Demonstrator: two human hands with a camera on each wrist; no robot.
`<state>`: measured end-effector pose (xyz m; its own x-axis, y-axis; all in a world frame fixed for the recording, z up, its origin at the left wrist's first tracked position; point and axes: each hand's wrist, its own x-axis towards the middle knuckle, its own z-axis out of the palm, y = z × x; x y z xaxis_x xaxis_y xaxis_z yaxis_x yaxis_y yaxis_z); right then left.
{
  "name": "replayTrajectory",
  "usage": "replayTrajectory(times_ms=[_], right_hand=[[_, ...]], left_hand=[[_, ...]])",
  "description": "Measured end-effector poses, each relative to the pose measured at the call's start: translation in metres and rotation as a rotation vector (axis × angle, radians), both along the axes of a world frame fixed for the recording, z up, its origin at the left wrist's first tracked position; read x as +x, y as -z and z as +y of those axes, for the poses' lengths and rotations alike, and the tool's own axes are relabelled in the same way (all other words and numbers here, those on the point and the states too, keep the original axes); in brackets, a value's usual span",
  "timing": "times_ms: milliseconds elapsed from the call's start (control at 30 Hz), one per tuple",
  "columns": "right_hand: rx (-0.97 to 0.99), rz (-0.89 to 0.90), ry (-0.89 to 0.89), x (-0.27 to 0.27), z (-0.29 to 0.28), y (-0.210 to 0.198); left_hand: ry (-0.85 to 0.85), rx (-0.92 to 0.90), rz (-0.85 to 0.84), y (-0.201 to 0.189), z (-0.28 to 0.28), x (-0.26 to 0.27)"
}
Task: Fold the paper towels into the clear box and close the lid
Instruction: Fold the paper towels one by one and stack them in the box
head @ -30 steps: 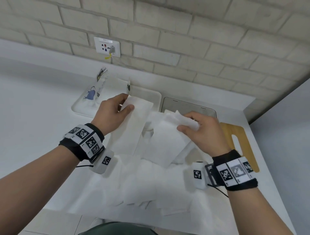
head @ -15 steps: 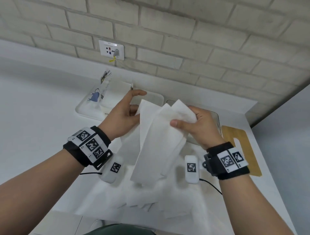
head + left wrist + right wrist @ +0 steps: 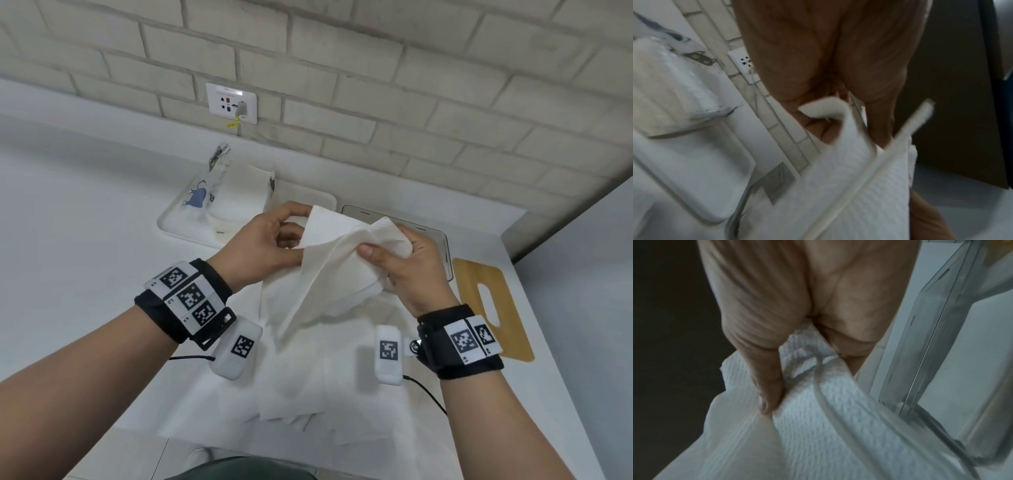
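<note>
Above the tabletop (image 3: 85, 240), both hands are holding one paper towel (image 3: 329, 270) up, just near of the clear box (image 3: 442, 246).
The left hand (image 3: 260, 246) is pinching its top left edge and the right hand (image 3: 407, 263) is gripping the bunched top right; more towels (image 3: 308, 383) are lying below. Light, limp and easily torn, it is probably best held at the corners.
</note>
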<state>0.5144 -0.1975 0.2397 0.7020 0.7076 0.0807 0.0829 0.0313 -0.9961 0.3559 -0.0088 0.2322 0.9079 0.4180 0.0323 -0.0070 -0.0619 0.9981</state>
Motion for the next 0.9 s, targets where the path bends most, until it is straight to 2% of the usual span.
replayTrajectory(times_ms=[200, 300, 400, 500, 567, 633, 700, 767, 900], right_hand=[[0.013, -0.035, 0.043, 0.015, -0.022, -0.003], [0.027, -0.067, 0.054, 0.019, -0.033, -0.008], [-0.064, -0.212, 0.047, 0.015, -0.045, -0.026], [-0.188, -0.338, -0.149, 0.003, -0.050, -0.043], [-0.216, -0.351, -0.353, -0.006, -0.047, -0.050], [-0.233, -0.335, -0.439, -0.010, -0.039, -0.051], [-0.214, -0.346, -0.377, -0.010, -0.028, -0.043], [-0.186, -0.376, -0.232, -0.010, -0.017, -0.035], [-0.196, -0.339, -0.065, -0.004, -0.008, -0.019]], left_hand=[[0.094, 0.033, 0.093, 0.006, 0.008, -0.013], [0.065, 0.010, 0.082, 0.005, 0.010, -0.015], [-0.073, 0.039, 0.054, 0.007, 0.013, -0.011], [-0.185, 0.064, 0.013, 0.006, 0.015, -0.006], [-0.186, 0.070, 0.004, 0.001, 0.014, -0.003], [-0.159, 0.081, -0.007, -0.003, 0.010, 0.001], [-0.140, 0.092, -0.018, -0.006, 0.004, 0.005], [-0.120, 0.088, -0.025, -0.007, -0.002, 0.008], [-0.088, -0.092, 0.002, -0.004, -0.010, 0.008]])
